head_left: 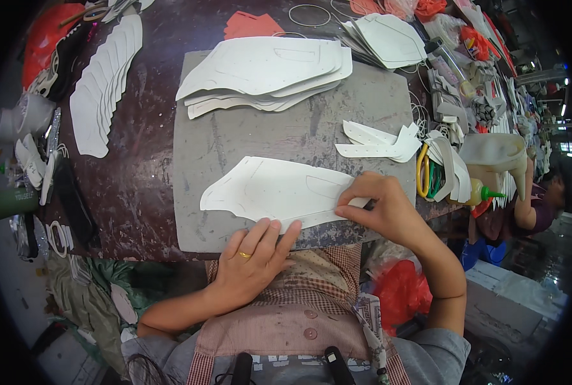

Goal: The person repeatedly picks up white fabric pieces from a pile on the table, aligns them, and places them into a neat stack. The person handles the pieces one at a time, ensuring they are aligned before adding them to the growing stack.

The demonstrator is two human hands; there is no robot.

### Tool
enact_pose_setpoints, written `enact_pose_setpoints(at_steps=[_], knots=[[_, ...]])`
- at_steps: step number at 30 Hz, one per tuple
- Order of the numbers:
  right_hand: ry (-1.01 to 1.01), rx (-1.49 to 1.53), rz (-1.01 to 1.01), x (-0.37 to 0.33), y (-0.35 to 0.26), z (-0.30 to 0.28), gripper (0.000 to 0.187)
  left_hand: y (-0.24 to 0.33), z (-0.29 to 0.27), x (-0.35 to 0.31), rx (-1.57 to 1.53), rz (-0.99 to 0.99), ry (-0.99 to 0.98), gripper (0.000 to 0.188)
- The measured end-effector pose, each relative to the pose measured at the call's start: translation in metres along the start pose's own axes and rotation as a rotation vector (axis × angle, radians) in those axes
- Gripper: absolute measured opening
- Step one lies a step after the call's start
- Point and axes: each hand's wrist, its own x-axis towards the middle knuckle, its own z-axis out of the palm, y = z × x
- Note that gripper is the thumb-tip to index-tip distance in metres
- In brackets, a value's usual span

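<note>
A white shoe-upper piece (273,186) with thin drawn lines lies flat on the grey board (199,144). My left hand (251,260), a ring on one finger, has its fingers apart, with the tips resting on the piece's near edge. At the piece's right end, my right hand (382,205) pinches the edge between thumb and fingers. A narrow strip (321,219) with small dots runs along the near edge; whether it is a separate part I cannot tell. Behind it sits a stack of similar white pieces (267,67). Smaller white dotted parts (382,142) lie beyond my right hand.
Overlapping white pieces (109,86) fan out at the left of the dark table (145,192). Another white stack (385,42) is at the back right. Scissors with yellow handles (422,170) and a bottle with a green tip (485,191) stand right. A black phone-like object (75,199) lies left.
</note>
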Motion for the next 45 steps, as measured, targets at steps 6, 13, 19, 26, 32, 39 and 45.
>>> enact_pose_setpoints(at_steps=[6, 13, 19, 26, 32, 39, 45], knots=[[-0.131, -0.063, -0.033, 0.012, 0.007, -0.008, 0.014, 0.001, -0.006, 0.007, 0.091, 0.019, -0.032, 0.07], [-0.107, -0.321, -0.031, 0.012, -0.003, -0.002, 0.019, 0.011, -0.017, 0.037, -0.121, 0.053, -0.053, 0.068], [0.22, -0.229, -0.074, -0.013, 0.002, -0.005, 0.026, 0.036, 0.014, 0.041, -0.268, 0.083, -0.04, 0.071], [0.309, 0.281, 0.139, -0.012, 0.029, 0.003, 0.023, 0.054, 0.032, 0.05, -0.025, 0.002, 0.074, 0.074], [0.173, 0.031, 0.18, -0.001, 0.025, -0.004, 0.017, 0.05, 0.022, 0.068, -0.148, -0.061, -0.038, 0.072], [0.404, -0.036, -0.282, -0.006, 0.017, 0.017, 0.012, -0.02, -0.02, 0.104, -0.137, -0.044, 0.081, 0.049], [0.661, -0.171, -0.418, 0.007, 0.036, -0.014, 0.024, -0.043, -0.023, 0.094, -0.346, 0.014, 0.142, 0.02]])
